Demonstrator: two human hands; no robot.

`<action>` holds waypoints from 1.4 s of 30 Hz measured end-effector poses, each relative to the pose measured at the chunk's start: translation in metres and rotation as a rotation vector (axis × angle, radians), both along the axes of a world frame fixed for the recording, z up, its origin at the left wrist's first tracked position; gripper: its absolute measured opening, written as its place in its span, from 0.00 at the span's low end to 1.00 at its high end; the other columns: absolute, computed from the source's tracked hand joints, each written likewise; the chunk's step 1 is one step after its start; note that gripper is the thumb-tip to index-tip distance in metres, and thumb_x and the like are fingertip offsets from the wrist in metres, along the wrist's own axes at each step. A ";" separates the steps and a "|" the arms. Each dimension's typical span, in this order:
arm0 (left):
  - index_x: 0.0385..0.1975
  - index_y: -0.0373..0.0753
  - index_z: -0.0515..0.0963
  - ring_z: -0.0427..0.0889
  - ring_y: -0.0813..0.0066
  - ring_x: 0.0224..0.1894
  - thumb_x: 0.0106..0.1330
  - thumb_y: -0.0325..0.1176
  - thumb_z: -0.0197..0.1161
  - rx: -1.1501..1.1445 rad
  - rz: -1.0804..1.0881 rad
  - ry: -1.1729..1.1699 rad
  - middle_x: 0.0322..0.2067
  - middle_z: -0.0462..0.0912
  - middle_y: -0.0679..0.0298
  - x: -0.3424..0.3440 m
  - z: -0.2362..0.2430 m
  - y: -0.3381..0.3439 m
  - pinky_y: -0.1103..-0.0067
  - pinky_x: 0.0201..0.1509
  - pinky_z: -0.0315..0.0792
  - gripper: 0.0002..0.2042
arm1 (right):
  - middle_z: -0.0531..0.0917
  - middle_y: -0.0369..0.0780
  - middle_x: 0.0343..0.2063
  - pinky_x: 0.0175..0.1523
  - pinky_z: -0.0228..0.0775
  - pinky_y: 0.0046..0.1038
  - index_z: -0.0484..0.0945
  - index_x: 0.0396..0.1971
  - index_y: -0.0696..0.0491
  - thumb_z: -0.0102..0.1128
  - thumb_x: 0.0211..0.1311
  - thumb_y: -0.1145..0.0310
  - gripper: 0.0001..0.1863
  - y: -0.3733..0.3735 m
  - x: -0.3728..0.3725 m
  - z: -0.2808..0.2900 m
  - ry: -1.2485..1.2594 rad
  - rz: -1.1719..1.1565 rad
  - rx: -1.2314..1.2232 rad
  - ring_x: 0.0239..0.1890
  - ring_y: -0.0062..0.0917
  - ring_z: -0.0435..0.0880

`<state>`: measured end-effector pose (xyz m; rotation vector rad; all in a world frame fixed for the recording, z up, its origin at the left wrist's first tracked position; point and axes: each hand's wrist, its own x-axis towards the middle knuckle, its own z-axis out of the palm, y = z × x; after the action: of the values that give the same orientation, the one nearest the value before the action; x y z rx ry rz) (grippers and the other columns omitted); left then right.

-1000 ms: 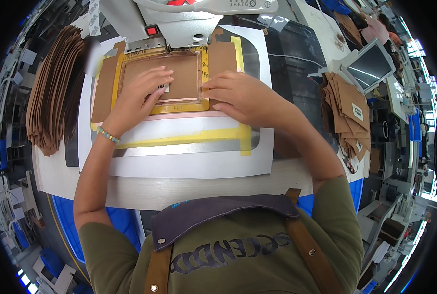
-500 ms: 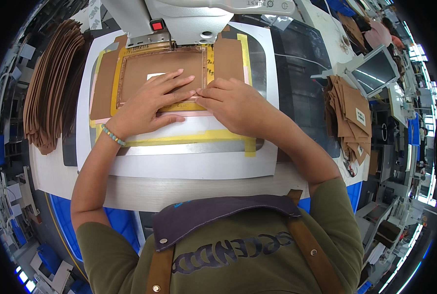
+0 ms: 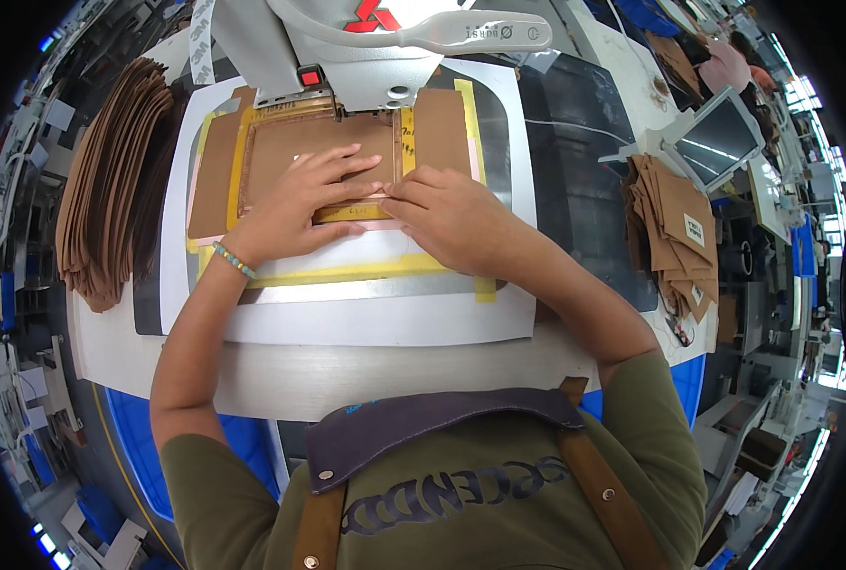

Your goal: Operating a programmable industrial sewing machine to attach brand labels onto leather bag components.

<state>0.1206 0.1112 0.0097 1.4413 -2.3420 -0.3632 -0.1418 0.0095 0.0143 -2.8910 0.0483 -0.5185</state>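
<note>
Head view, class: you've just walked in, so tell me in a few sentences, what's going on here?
A person has both hands at a yellow-edged frame over brown material. The left hand is spread across its near edge; the right hand has its fingers bunched at the near right corner. A white machine overhangs the far edge. Brown pieces are stacked at left and right.
</note>
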 end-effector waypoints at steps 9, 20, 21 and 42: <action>0.64 0.48 0.83 0.66 0.55 0.76 0.68 0.51 0.71 -0.052 -0.005 -0.038 0.74 0.73 0.66 0.009 -0.005 -0.020 0.56 0.77 0.61 0.26 | 0.82 0.42 0.63 0.69 0.67 0.39 0.84 0.54 0.53 0.66 0.67 0.68 0.16 -0.018 -0.037 0.016 0.049 -0.085 0.043 0.69 0.36 0.74; 0.64 0.44 0.83 0.74 0.55 0.69 0.69 0.49 0.70 -0.012 0.115 -0.015 0.70 0.77 0.61 0.009 0.001 -0.042 0.63 0.76 0.66 0.26 | 0.80 0.43 0.66 0.76 0.61 0.42 0.88 0.49 0.55 0.61 0.68 0.73 0.13 -0.053 -0.069 -0.008 -0.131 -0.324 0.220 0.72 0.41 0.71; 0.64 0.43 0.83 0.75 0.54 0.68 0.70 0.49 0.70 0.014 0.130 0.002 0.69 0.78 0.59 0.009 0.002 -0.043 0.63 0.75 0.67 0.26 | 0.80 0.43 0.66 0.76 0.61 0.42 0.88 0.49 0.55 0.61 0.68 0.73 0.13 -0.052 -0.068 -0.009 -0.141 -0.325 0.230 0.72 0.41 0.71; 0.66 0.35 0.76 0.70 0.50 0.73 0.79 0.38 0.56 -0.198 0.790 -0.153 0.68 0.76 0.52 0.161 -0.034 -0.013 0.61 0.78 0.63 0.21 | 0.81 0.41 0.64 0.75 0.61 0.40 0.89 0.47 0.54 0.62 0.69 0.73 0.11 -0.044 -0.066 -0.013 -0.146 -0.273 0.241 0.72 0.37 0.72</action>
<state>0.2814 0.0982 -0.0242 2.1707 -1.6446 0.1955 -0.2075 -0.0346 0.0016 -2.6157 0.4557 -0.7156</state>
